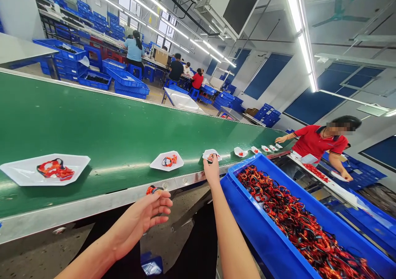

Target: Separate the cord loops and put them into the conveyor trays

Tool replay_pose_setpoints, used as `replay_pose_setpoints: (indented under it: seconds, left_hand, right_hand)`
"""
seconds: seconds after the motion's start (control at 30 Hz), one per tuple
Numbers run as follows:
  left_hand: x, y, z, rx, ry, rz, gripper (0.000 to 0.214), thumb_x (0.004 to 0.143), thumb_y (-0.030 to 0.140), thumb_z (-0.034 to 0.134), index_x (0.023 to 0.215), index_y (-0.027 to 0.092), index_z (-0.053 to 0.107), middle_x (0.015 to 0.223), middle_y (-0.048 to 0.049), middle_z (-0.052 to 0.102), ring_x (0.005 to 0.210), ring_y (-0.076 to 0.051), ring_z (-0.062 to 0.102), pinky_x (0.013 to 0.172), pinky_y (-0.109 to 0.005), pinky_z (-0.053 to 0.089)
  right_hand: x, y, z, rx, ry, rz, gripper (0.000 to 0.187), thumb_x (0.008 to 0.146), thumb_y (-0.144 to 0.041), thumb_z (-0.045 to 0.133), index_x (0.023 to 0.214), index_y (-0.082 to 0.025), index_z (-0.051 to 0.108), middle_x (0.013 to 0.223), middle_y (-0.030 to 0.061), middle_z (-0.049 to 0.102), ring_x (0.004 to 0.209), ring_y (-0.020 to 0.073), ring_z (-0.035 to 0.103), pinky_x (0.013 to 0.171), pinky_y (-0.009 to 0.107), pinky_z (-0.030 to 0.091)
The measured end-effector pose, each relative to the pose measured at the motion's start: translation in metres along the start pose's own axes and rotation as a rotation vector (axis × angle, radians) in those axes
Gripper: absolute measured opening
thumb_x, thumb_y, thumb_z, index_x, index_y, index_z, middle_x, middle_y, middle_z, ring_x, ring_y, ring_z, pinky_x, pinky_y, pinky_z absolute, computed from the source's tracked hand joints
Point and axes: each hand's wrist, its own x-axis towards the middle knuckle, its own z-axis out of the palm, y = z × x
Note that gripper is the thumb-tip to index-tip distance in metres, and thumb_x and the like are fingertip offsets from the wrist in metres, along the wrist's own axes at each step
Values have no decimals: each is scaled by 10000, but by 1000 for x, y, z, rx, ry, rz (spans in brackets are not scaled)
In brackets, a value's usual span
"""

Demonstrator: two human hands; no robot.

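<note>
Head view: left hand (145, 217) sits over the near metal edge (93, 202) of a green conveyor belt (93, 122), grip curled together on a small red-and-black cord bundle (154, 190). Right hand (212, 169) is up on the belt, fingertips (210, 158) at a small white tray (212, 154) holding red-and-black cord; grip looks closed around the tray's near edge, but can't tell if it's clamped (fingers block it). Row of white trays runs along the belt, each with cord on it; nearest are a large tray (43, 169) and a mid tray (165, 161), left of the right hand. Blue plastic bin (256, 225) sits right of the right arm, along the near belt edge, packed with tangled red-and-black cords (297, 213). Across the belt, a co-worker in a red polo (318, 143) reaches one hand (281, 139) toward the far trays; other hand (346, 175) is down at a white strip with red cord (315, 173). Beyond, more workers sit among stacked blue crates (62, 50).
</note>
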Motion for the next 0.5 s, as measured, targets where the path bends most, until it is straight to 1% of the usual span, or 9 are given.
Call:
replay_pose_setpoints:
  seconds: [0.07,0.13,0.23,0.3,0.37,0.4,0.43,0.47,0.5]
  left_hand:
    - [1,1,1,0,-4,-3,240,823,357,543,958,177,628,958,-76,621,863,-179,570,780,-309,467]
    - [2,2,2,-25,-24,-1,248,833,384,523,934,181,623,928,-68,614,827,-168,562,760,-303,464]
    - [0,4,4,-119,-118,-21,341,858,468,433,847,177,611,807,-53,588,725,-150,538,700,-292,457]
    - [-2,4,6,-186,-196,-60,415,864,511,375,793,169,599,720,-42,556,655,-141,514,667,-291,449]
    - [-4,4,8,-221,-257,-97,467,865,536,335,749,161,588,658,-33,527,604,-136,495,650,-298,442]
    - [-5,3,9,-225,-281,-107,490,865,545,318,722,158,581,632,-28,513,583,-135,486,647,-303,439]
    - [-5,2,9,-219,-299,-111,510,866,551,301,695,155,573,612,-24,502,565,-133,479,646,-309,437]
    - [-6,2,10,-210,-312,-112,525,867,554,287,672,154,564,595,-21,493,550,-132,473,647,-314,437]
    - [-6,0,10,-199,-325,-115,538,866,559,276,652,153,557,582,-19,488,535,-130,468,648,-318,437]
  right_hand:
    - [2,-9,-2,-33,-15,3,602,680,-269,563,1247,-98,457,968,107,623,581,140,526,729,333,451]
    - [-4,-22,-4,-39,-51,2,605,710,-270,545,1275,-82,436,958,106,622,570,138,514,735,336,439]
    - [-36,-46,-7,-10,-164,-23,503,771,-309,527,1240,-130,502,937,75,631,572,129,513,671,302,447]
    - [-70,-63,-9,68,-347,-32,410,797,-341,530,1180,-198,569,951,47,641,610,126,533,611,263,448]
    - [-104,-77,-12,220,-656,-8,357,820,-343,529,1158,-246,595,1022,36,641,714,137,570,599,239,452]
    - [-118,-82,-14,293,-787,14,334,836,-338,519,1148,-258,607,1054,33,640,790,148,585,628,240,461]
    - [-130,-86,-15,361,-881,40,317,851,-333,505,1139,-264,617,1074,31,641,863,157,590,678,249,468]
    - [-140,-89,-17,411,-923,65,300,863,-329,495,1122,-264,632,1072,29,649,922,164,588,742,263,467]
    - [-146,-90,-19,450,-932,89,288,870,-323,490,1104,-259,645,1059,28,659,963,168,585,808,278,454]
